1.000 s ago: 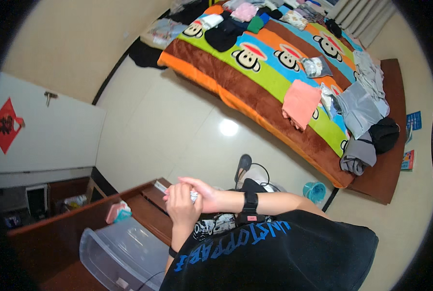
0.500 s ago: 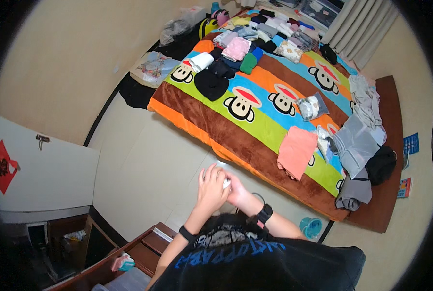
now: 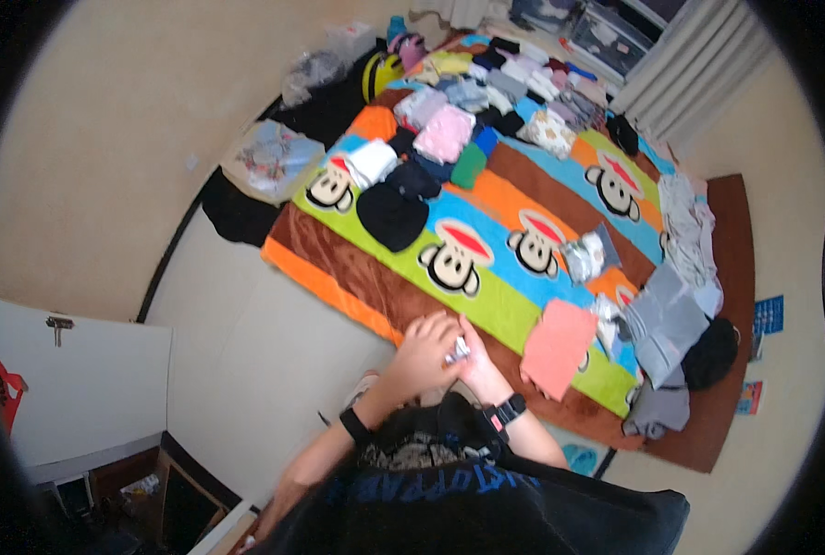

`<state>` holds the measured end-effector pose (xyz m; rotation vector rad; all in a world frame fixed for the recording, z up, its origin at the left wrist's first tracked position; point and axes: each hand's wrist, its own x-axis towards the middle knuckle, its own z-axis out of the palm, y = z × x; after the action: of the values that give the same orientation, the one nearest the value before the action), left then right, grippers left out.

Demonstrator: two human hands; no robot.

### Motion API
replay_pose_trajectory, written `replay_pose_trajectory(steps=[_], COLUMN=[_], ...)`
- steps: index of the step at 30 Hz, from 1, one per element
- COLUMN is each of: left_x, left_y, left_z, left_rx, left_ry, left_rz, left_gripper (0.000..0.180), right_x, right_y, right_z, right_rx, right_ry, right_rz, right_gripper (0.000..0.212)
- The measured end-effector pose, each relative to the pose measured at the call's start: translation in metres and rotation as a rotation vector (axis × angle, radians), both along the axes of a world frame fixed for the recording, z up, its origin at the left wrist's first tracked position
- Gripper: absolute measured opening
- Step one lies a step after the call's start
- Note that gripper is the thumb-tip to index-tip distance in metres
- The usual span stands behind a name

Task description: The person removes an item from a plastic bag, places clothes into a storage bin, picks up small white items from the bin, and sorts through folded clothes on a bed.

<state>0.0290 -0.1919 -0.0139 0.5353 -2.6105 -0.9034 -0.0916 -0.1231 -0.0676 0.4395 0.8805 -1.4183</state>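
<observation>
My left hand point(image 3: 420, 359) and my right hand point(image 3: 474, 361) are brought together in front of my body, at the near edge of the bed. A small white and silvery thing point(image 3: 459, 350) shows between them, mostly covered, so its kind cannot be made out. The left fingers curl over it from the left, while the right hand cups it from the other side. Just right of the hands, a folded salmon-coloured cloth point(image 3: 558, 347) lies on the striped monkey-print blanket point(image 3: 366, 277).
Folded clothes point(image 3: 445, 132) cover the bed's far part, with a black cap point(image 3: 392, 217) nearer. Clear bags point(image 3: 588, 257) and grey garments point(image 3: 658, 412) lie on the right by the wooden headboard point(image 3: 729, 370). A teal bin point(image 3: 579, 458) stands on the floor. An open cabinet point(image 3: 144, 499) is lower left.
I have come closer to the bed, and my joined hands now overlap its near edge. They have turned slightly, showing more of the small thing. A foot now shows below.
</observation>
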Motion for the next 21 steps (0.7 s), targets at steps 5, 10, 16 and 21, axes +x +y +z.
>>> replay_pose_trajectory(steps=[5, 10, 16, 21], left_x=[-0.025, -0.01, 0.025, 0.052], left_y=[-0.063, -0.143, -0.257, -0.341], left_z=[-0.008, -0.036, -0.077, -0.104], left_rx=[0.177, 0.327, 0.394, 0.384], left_ry=[0.154, -0.005, -0.096, -0.105], left_rz=[0.025, 0.036, -0.016, 0.035], left_gripper=[0.035, 0.028, 0.019, 0.016], right_x=[-0.056, -0.085, -0.084, -0.093], right_y=[-0.077, -0.13, -0.2, -0.226], right_z=[-0.012, -0.019, -0.022, -0.037], right_rx=[0.028, 0.138, 0.323, 0.366], right_ry=[0.102, 0.405, 0.824, 0.998], right_rz=[-0.023, 0.049, 0.197, 0.231], right_gripper=[0.035, 0.034, 0.036, 0.035])
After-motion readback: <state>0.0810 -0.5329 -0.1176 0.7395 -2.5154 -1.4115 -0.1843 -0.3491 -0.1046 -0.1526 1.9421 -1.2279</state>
